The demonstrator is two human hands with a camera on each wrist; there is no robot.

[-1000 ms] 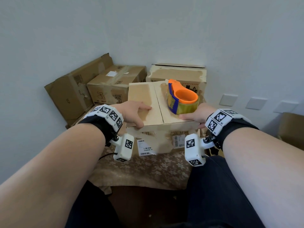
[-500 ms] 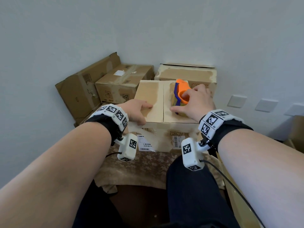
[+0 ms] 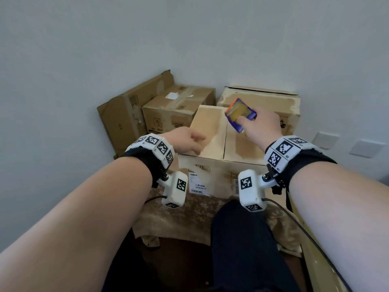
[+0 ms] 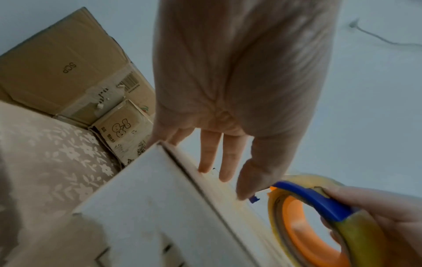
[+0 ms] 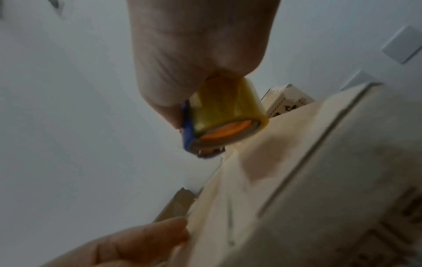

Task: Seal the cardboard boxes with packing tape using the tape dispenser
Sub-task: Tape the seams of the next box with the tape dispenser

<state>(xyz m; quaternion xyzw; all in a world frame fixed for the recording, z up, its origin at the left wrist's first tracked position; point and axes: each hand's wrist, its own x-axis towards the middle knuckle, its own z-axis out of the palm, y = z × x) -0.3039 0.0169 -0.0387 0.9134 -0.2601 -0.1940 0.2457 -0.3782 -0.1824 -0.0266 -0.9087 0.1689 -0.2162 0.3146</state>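
A pale cardboard box (image 3: 210,123) stands in front of me, its two top flaps folded down and meeting at a middle seam. My right hand (image 3: 261,127) grips the tape dispenser (image 3: 240,114), blue and orange with a yellowish tape roll, and holds it tilted just above the right flap near the seam. In the right wrist view the tape dispenser (image 5: 223,115) hangs clear of the box (image 5: 319,180). My left hand (image 3: 187,142) lies on the left flap. Its fingers (image 4: 210,153) are straight along the box (image 4: 160,207) top, close to the tape dispenser (image 4: 319,207).
Behind the box, several other cardboard boxes crowd the wall corner: a leaning one (image 3: 126,114), a taped one (image 3: 179,106) and a wide one (image 3: 263,100). The front box rests on a patterned cloth (image 3: 189,218). My dark-trousered leg (image 3: 242,239) is below. Wall plates (image 3: 325,140) sit at right.
My right hand moved from the box's near right edge to the dispenser, took hold of it and lifted it off the box top. My left hand stayed on the left flap.
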